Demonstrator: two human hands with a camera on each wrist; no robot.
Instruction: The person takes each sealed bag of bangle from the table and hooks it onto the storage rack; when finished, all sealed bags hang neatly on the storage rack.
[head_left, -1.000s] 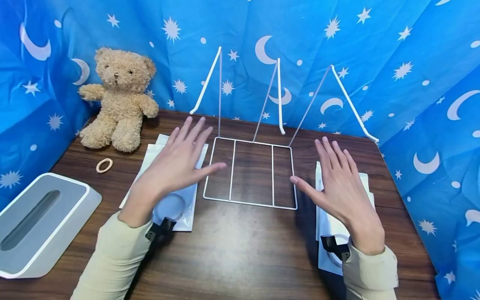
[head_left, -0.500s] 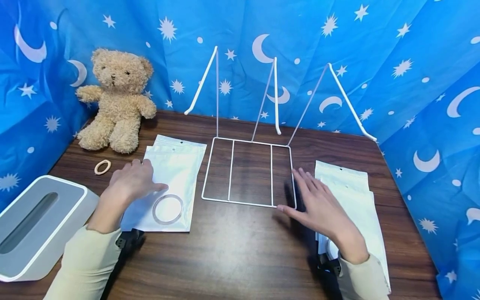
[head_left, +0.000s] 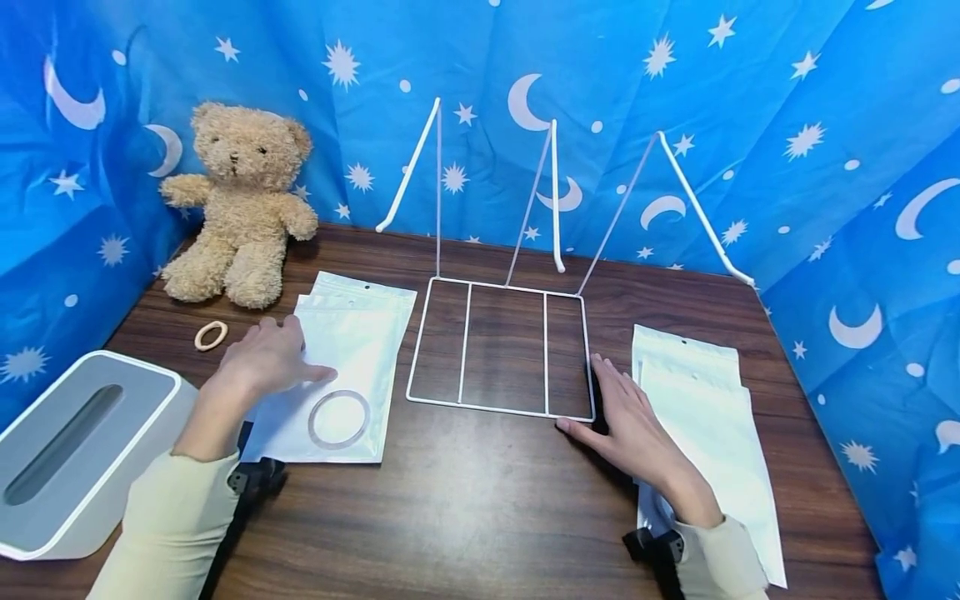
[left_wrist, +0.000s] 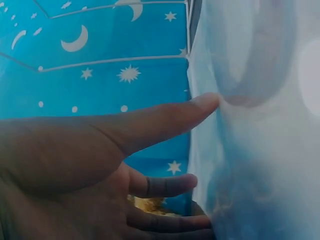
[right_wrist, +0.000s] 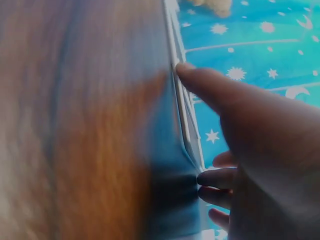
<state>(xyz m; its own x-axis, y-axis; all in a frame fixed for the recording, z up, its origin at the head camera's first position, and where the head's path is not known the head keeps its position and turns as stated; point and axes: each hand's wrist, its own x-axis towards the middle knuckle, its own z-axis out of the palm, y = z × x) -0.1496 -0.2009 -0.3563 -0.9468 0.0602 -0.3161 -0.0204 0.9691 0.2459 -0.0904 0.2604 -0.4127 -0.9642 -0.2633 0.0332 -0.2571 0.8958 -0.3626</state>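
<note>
In the head view my left hand (head_left: 268,358) is over the left stack of white zip pouches (head_left: 360,350), thumb stretched out. In the left wrist view the thumb tip meets the pouch surface beside a round window, with the fingers apart from the thumb. A white wire rack (head_left: 465,350) stands in the middle, with several angled arms rising at its back. My right hand (head_left: 633,429) is at the rack's front right corner. Its thumb touches the front wire (right_wrist: 181,105), and its fairly straight fingers lie along the right side wire. A second pouch stack (head_left: 712,442) lies partly under the right forearm.
A teddy bear (head_left: 243,208) sits at the back left, with a small wooden ring (head_left: 211,335) in front of it. At the left edge is a white and grey tissue box (head_left: 82,450). A blue curtain (head_left: 480,50) with moons and stars encloses the dark wooden table (head_left: 465,508).
Both hands have come down from above the table. The left moved left and down onto its pouches; the right moved left and down to the rack's corner. The rack looks unmoved.
</note>
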